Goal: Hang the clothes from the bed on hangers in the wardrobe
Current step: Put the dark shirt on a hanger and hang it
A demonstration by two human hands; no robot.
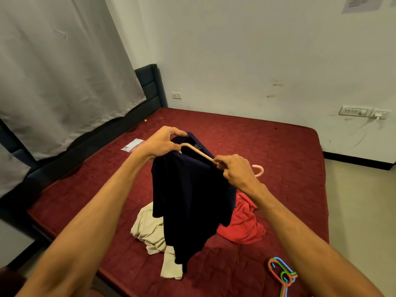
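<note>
A dark navy shirt [190, 200] hangs in the air above the red bed [278, 151], draped over a pale pink hanger [198, 152]. My left hand [160, 142] grips the shirt's collar and shoulder at the hanger's left end. My right hand [235, 170] pinches the hanger's arm near its neck; the pink hook [258, 170] curls out to the right of it. A beige garment [152, 230] and a red garment [242, 221] lie crumpled on the bed below the shirt, partly hidden by it.
Red, green and blue hangers [282, 273] lie tangled at the bed's front right. A small plastic packet [131, 144] lies on the bed's far left. A grey curtain [60, 71] hangs at left over the dark headboard [152, 84]. The wardrobe is out of view.
</note>
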